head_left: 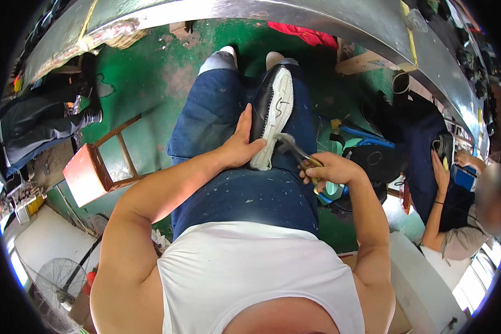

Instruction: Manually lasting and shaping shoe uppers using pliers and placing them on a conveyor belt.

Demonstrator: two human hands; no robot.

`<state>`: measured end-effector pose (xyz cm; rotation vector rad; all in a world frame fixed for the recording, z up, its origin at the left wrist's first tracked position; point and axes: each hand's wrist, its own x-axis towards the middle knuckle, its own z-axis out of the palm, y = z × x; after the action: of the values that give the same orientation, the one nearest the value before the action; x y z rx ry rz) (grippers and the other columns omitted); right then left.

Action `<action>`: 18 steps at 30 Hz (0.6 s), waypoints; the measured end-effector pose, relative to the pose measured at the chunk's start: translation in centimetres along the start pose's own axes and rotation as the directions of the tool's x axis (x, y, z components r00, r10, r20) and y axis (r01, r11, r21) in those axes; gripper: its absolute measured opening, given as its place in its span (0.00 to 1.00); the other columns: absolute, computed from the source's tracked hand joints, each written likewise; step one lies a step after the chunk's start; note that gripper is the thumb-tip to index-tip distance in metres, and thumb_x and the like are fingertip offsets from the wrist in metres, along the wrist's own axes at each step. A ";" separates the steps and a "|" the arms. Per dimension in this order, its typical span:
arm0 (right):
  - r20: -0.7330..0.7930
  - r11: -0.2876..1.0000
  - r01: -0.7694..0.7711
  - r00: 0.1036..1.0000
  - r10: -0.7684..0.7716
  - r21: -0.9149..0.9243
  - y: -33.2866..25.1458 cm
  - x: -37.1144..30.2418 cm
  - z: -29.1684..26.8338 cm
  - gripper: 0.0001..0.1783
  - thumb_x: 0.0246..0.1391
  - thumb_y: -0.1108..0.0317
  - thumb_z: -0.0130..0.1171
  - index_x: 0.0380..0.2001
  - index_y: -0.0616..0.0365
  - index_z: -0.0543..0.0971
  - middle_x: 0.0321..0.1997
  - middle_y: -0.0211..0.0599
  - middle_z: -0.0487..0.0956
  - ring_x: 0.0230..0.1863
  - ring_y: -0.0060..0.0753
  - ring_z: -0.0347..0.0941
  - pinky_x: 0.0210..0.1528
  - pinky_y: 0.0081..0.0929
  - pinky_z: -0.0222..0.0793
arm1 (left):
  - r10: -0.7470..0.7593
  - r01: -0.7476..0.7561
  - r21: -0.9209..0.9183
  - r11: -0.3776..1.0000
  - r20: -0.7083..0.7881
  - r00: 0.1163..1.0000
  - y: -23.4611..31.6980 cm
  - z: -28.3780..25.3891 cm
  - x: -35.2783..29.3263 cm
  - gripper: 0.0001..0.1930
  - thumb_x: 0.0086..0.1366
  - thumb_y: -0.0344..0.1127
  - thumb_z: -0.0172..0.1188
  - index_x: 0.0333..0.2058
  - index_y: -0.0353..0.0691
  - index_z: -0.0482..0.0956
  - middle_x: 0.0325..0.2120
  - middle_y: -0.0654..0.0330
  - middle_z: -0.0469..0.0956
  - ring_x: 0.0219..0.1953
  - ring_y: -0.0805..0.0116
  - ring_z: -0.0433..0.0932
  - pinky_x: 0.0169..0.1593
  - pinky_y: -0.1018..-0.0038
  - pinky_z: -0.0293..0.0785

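Across my lap, on the right thigh of my blue trousers [206, 119], lies a black shoe [258, 118] turned sole up. Its pale whitish sole [277, 108] faces me, with stitch-like marks along the edge and a dark squiggle on it. My left hand [242, 143] rests against the shoe's left side near the heel, fingers stretched out and thumb on the sole's edge. Wrapped round the handle of a hammer [299, 149] is my right hand [329, 168]. The metal hammer head is at the sole's right edge, near the heel; whether it touches cannot be told.
A metal-edged bench [206, 12] curves across the far side. To the left a reddish stool [86, 172] lies tipped near a seated person's legs. Another person [462, 239] sits at the right, handling a dark shoe. A fan [61, 286] stands lower left.
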<state>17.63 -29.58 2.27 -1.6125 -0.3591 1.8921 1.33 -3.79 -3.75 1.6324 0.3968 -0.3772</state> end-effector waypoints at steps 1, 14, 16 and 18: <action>-0.089 1.000 0.013 0.996 -0.015 -0.016 -0.2 -0.4 0.0 0.13 0.63 0.61 0.59 0.40 0.62 0.79 0.31 0.34 0.82 0.20 0.20 0.74 0.25 0.22 0.72 | -0.005 0.005 -0.006 1.000 -0.012 1.000 -0.1 0.1 0.2 0.53 0.68 0.38 0.58 0.72 0.38 0.21 0.74 0.42 0.29 0.76 0.53 0.32 0.74 0.67 0.38; -0.379 0.881 0.270 0.825 -0.420 -0.390 -1.2 2.4 3.0 0.19 0.70 0.56 0.47 0.40 0.65 0.74 0.34 0.46 0.80 0.32 0.42 0.79 0.38 0.35 0.73 | 0.056 -0.023 0.207 0.978 -0.154 0.986 1.1 -2.1 2.1 0.62 0.56 0.48 0.73 0.69 0.26 0.33 0.64 0.32 0.58 0.67 0.45 0.61 0.69 0.64 0.58; -0.471 0.924 0.364 0.798 -0.376 -0.119 1.7 3.1 3.8 0.21 0.72 0.55 0.44 0.41 0.65 0.75 0.34 0.40 0.80 0.32 0.30 0.78 0.38 0.28 0.73 | -0.095 0.132 0.114 0.985 -0.285 0.954 3.1 -1.8 4.7 0.51 0.61 0.54 0.67 0.67 0.24 0.48 0.55 0.35 0.70 0.59 0.49 0.71 0.62 0.62 0.67; -0.491 0.912 0.406 0.806 -0.331 0.053 2.4 3.8 4.2 0.23 0.73 0.55 0.41 0.43 0.66 0.75 0.34 0.37 0.80 0.33 0.26 0.78 0.39 0.26 0.73 | -0.071 0.110 0.091 0.990 -0.353 0.933 1.4 -2.3 7.3 0.40 0.66 0.59 0.60 0.59 0.24 0.66 0.47 0.43 0.77 0.51 0.59 0.77 0.57 0.65 0.71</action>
<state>12.67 -28.33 -1.13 -1.6871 -0.2803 1.1550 8.43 -1.39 -5.74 1.7971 0.7329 -0.1779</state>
